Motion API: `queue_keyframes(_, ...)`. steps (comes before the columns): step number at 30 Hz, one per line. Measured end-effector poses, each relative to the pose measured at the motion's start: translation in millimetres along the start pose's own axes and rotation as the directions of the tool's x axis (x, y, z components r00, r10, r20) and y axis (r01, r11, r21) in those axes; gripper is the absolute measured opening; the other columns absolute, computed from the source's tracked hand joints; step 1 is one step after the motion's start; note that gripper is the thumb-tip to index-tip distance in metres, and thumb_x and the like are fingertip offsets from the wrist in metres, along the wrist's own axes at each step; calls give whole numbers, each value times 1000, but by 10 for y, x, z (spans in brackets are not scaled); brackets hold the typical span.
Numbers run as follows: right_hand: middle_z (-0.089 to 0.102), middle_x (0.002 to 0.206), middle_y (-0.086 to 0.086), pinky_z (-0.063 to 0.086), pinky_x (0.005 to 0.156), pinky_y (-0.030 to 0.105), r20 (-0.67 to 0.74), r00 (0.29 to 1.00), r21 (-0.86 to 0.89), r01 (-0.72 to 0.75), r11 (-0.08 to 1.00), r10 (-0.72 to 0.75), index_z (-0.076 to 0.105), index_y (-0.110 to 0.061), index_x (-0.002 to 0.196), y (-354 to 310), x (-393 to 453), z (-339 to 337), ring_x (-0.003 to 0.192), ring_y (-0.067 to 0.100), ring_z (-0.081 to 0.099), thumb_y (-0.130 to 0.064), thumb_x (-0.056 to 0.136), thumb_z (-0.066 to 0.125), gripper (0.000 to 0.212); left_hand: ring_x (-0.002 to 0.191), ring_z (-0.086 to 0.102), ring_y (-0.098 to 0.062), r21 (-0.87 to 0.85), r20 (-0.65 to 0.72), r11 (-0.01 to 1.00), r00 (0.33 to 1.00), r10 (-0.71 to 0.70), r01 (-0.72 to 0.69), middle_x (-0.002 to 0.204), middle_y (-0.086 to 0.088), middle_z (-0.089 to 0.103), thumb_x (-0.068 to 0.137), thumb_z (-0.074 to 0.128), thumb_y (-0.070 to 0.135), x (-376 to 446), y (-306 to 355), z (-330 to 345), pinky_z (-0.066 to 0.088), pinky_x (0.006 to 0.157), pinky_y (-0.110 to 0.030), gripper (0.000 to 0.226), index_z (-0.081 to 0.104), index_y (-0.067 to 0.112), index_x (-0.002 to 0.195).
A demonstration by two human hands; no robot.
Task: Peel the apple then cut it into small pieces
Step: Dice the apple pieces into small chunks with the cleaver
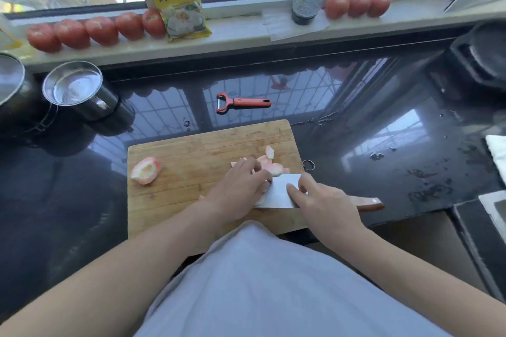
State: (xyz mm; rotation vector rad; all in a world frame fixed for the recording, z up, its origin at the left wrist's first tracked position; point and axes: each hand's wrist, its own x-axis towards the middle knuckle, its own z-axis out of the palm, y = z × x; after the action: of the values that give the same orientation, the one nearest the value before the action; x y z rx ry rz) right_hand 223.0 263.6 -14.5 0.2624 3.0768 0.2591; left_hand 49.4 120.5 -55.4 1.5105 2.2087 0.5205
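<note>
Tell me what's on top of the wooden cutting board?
On the cutting board lie a big apple chunk, small apple pieces and the knife. Both hands cover whatever is being cut.

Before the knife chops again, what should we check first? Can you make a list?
1. Right hand grips the knife: ok, fingers on the blade, wooden handle sticking out behind.
2. Left hand fingers out of the blade's way: cannot tell, they lie right beside it.
3. Apple piece under the left hand held steady: cannot tell, the hand hides it.
4. Cutting board flat on the counter: ok.
5. Cut apple pieces out of the way: ok, they lie beyond the hands.
6. Peeler off the board: ok, on the counter behind it.
</note>
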Motion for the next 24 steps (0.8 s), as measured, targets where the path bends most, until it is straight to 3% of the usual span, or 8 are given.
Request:
queue_keyframes(5, 52, 80, 2, 16, 44, 28, 45, 998, 22, -33, 999, 32, 65, -16, 85, 9, -30, 39, 42, 18, 41, -4, 47, 82, 44, 103, 48, -19, 120, 3, 973, 980, 199, -197, 119, 1, 55, 106, 36, 41, -72, 31, -56, 46, 88, -36, 34, 62, 22, 116)
queue_keyframes(13, 50, 76, 2, 15, 43, 27, 28, 999, 22, 17, 1000, -17, 65, -16, 82, 26, -69, 13, 42, 19, 42, -3, 48, 80, 39, 102, 50, -22, 168, 41, 939, 954, 297, -300, 118, -2, 56, 108, 43, 33, -2, -170, -57, 49, 89, -40, 22, 59, 19, 111)
queue_keyframes(17, 50, 76, 3, 15, 43, 29, -3, 999, 17, 42, 999, -42, 66, -15, 84, 104, -127, -23, 43, 20, 40, -2, 51, 78, 37, 90, 55, -26, 259, 46, 908, 943, 328, -329, 104, -5, 59, 108, 37, 33, 153, -214, -115, 49, 76, -40, 25, 55, 18, 100)
queue_keyframes(21, 50, 77, 3, 16, 44, 29, 6, 999, 26, 31, 999, -31, 66, -14, 85, 195, -206, -18, 43, 22, 40, 1, 51, 75, 38, 73, 53, -27, 381, 79, 825, 904, 421, -418, 87, -6, 58, 100, 57, 20, 255, -146, -95, 41, 62, -37, 11, 57, 14, 90)
queue_keyframes(24, 49, 78, 4, 15, 44, 29, 21, 1000, 39, 17, 999, -18, 66, -13, 87, 218, -258, -16, 43, 22, 36, 3, 49, 75, 43, 68, 55, -27, 405, 98, 840, 931, 352, -360, 83, -6, 58, 82, 77, 10, 311, -147, -98, 43, 55, -37, 21, 57, 15, 87)
